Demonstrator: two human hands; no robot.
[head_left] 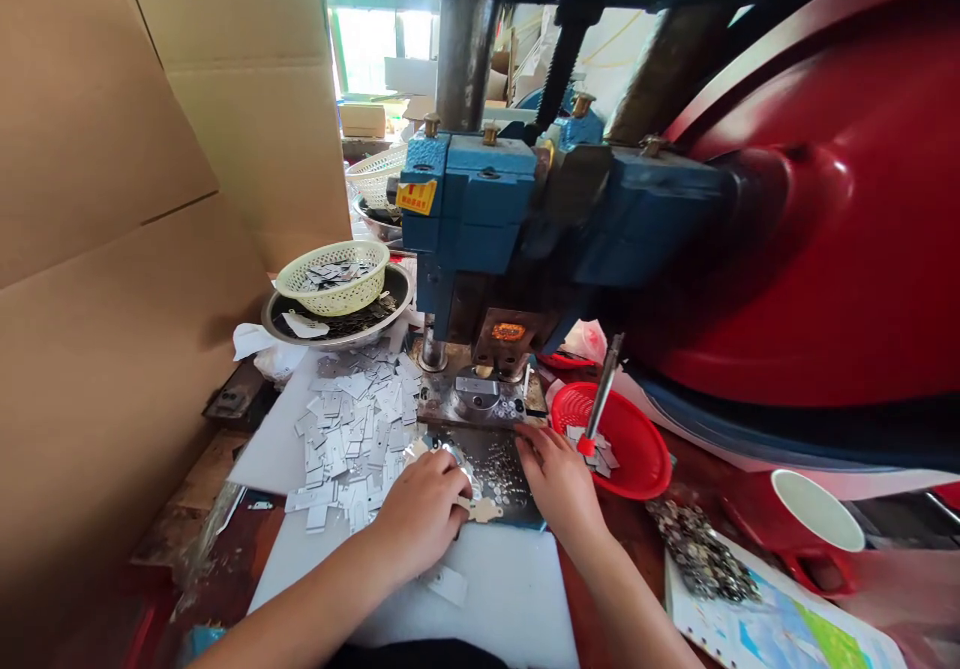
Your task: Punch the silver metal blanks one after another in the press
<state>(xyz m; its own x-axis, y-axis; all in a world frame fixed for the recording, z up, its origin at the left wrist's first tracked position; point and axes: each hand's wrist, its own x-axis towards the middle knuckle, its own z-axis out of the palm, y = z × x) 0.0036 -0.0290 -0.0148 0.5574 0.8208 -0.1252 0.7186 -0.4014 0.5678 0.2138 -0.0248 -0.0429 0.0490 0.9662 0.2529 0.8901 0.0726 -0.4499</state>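
Note:
My left hand [421, 511] is closed, fingers curled around a thin cut-out metal plate [486, 510] whose notched end sticks out to the right. Other shiny metal plates [435, 446] show just beyond its knuckles. My right hand [559, 474] lies with fingers stretched forward by the front edge of the press bed, and I see nothing in it. Between the hands a dark plate [504, 464] is strewn with small metal scraps. Beyond them, a flat grey metal piece [476, 386] sits on the round die [478, 401] under the blue press head [487, 199].
Many flat metal pieces [352, 439] lie heaped at left. Behind them a pale basket [334, 294] stands in a metal bowl [405, 294]. A red basket [645, 459] holding pieces and a red mug [795, 529] are at right. A large red flywheel [810, 199] and cardboard [247, 99] flank the press.

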